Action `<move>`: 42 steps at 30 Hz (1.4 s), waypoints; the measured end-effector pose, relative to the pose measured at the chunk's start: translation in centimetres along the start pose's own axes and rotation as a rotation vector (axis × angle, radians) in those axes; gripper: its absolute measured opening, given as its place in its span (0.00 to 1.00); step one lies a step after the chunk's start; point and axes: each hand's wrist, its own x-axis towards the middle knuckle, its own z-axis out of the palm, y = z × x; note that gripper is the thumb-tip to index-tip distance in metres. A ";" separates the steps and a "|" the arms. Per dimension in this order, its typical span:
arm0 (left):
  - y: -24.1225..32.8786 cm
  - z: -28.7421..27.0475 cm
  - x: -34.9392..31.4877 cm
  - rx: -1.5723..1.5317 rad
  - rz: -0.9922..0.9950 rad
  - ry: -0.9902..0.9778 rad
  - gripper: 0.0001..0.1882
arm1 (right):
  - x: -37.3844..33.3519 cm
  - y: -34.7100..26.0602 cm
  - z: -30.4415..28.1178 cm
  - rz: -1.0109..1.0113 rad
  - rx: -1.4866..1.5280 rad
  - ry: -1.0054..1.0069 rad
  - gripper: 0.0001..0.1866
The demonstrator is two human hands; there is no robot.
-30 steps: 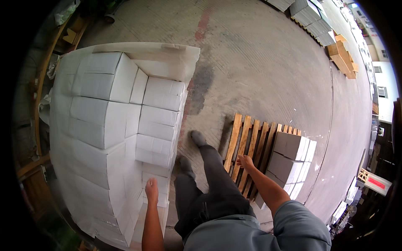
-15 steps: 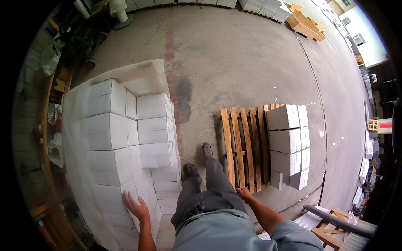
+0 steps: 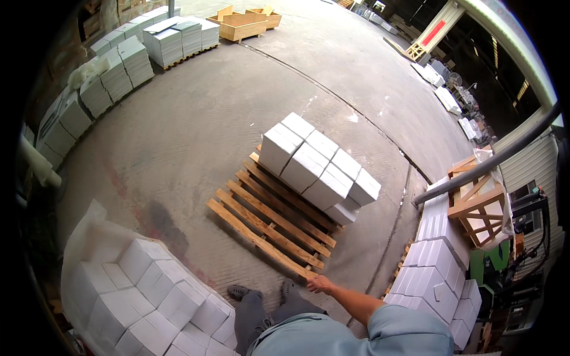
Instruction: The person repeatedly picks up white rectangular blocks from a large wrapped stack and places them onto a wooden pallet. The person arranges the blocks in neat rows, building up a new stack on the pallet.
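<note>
Below the head camera, the right hand [image 3: 320, 285] reaches forward from the right, just by the near corner of a wooden pallet [image 3: 261, 240]. Its fingers look loosely curled, but whether the grip is apart, together or clamped on the pallet's edge I cannot tell, since hand and corner overlap from above. The left hand is out of the picture, so its grip cannot be told.

The pallet lies aslant on the concrete floor [image 3: 196, 118], its nearer slats bare. White boxes [image 3: 306, 169] stand along its far right side, tightly packed in rows, stepping down to a lower box at the near end. At the lower left, well apart from the pallet, rises a box stack [image 3: 160, 282] of white boxes at uneven heights, with a pale sheet [image 3: 83, 237] around its outer side. Between them are the feet, in dark shoes [image 3: 237, 291], and beyond, a dark stain [image 3: 160, 222].

To the right, more white cartons [image 3: 430, 276] are piled near a slanting grey pole [image 3: 469, 174], a timber frame [image 3: 475, 204] and a green machine [image 3: 490, 258]. Far off stand pale stacks [image 3: 113, 71] and wooden crates [image 3: 243, 26].
</note>
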 end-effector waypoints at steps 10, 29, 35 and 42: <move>6.2 2.7 -0.4 -0.170 -0.177 -0.049 0.33 | -0.7 10.4 -10.6 0.052 0.240 0.018 0.26; 32.3 7.0 4.7 -0.835 0.308 -0.865 0.15 | -7.6 28.7 -9.0 0.065 0.638 0.113 0.41; 41.4 7.0 8.2 -0.840 0.320 -0.894 0.21 | -12.4 28.6 -9.1 0.200 0.937 0.218 0.27; 47.2 -0.4 -1.3 -0.880 0.346 -1.068 0.15 | -12.7 38.1 -12.1 0.221 0.993 0.342 0.23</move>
